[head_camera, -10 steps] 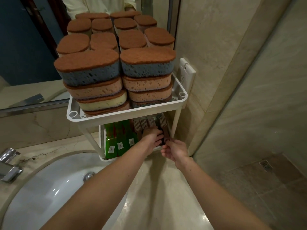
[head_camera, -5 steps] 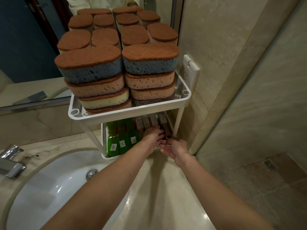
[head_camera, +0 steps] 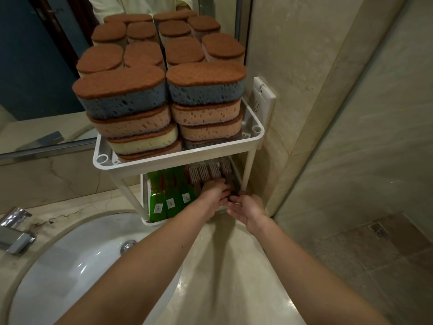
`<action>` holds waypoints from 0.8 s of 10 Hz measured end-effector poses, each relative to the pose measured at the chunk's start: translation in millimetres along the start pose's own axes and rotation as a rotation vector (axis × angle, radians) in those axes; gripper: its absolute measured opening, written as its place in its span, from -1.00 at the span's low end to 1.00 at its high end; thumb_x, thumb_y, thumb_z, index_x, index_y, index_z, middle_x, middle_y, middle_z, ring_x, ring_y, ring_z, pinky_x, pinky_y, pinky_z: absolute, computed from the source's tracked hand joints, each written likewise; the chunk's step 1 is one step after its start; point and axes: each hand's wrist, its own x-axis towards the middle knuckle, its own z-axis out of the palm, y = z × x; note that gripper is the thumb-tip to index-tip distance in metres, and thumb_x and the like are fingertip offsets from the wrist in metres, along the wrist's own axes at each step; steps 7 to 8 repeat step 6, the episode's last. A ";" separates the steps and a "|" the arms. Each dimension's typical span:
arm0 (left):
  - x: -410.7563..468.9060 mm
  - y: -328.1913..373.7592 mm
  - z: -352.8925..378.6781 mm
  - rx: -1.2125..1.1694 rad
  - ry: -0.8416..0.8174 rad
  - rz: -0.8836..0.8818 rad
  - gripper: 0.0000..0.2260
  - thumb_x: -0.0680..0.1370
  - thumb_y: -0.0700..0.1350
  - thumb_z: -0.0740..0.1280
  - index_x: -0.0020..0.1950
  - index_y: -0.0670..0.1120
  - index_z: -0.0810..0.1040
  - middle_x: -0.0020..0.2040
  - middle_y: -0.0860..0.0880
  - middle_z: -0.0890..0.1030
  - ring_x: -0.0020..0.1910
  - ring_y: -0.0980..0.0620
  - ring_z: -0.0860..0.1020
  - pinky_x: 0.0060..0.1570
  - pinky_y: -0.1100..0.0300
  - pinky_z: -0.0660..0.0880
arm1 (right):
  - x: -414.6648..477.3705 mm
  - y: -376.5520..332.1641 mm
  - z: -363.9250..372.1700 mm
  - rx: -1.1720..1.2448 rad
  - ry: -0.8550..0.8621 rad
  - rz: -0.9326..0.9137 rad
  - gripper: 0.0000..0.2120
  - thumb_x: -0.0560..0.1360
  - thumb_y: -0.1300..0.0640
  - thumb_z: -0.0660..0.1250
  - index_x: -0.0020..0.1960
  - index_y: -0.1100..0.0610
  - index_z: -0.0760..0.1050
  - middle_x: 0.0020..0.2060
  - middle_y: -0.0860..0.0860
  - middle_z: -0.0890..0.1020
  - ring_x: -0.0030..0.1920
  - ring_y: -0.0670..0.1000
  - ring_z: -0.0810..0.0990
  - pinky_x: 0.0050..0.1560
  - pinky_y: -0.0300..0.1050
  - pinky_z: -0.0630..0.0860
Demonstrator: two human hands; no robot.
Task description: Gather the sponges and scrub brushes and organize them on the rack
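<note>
Scrub brushes in the rack touch left hand and right hand, grips untellable; labels on green packs unreadable.

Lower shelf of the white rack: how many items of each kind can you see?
Green plastic packs with white labels: 3
Pale-bristled scrub brushes: 4 visible
Total: 7

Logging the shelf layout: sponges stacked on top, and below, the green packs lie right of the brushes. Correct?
Not quite. The head view shows the green packs left of the brushes; the sponges are indeed stacked on top.
</note>
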 end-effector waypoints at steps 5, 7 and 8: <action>-37.8 -13.0 -18.4 0.049 0.152 0.134 -0.74 0.64 -0.21 0.17 0.32 -0.09 0.45 0.16 -0.08 0.56 0.08 0.00 0.53 0.08 0.12 0.49 | -31.4 -3.0 3.2 -0.233 -0.061 -0.151 -0.74 0.54 0.32 0.20 0.19 0.14 0.45 -0.23 0.06 0.54 -0.30 -0.05 0.47 -0.33 -0.21 0.37; -56.4 -20.6 -32.4 0.066 0.191 0.177 -0.74 0.64 -0.20 0.16 0.32 -0.09 0.44 0.13 -0.05 0.54 0.08 0.02 0.51 0.14 0.10 0.46 | -40.9 4.8 13.3 -0.309 -0.090 -0.212 -0.75 0.54 0.29 0.20 0.19 0.12 0.45 -0.10 0.08 0.55 -0.16 -0.01 0.49 -0.16 -0.17 0.43; -56.4 -20.6 -32.4 0.066 0.191 0.177 -0.74 0.64 -0.20 0.16 0.32 -0.09 0.44 0.13 -0.05 0.54 0.08 0.02 0.51 0.14 0.10 0.46 | -40.9 4.8 13.3 -0.309 -0.090 -0.212 -0.75 0.54 0.29 0.20 0.19 0.12 0.45 -0.10 0.08 0.55 -0.16 -0.01 0.49 -0.16 -0.17 0.43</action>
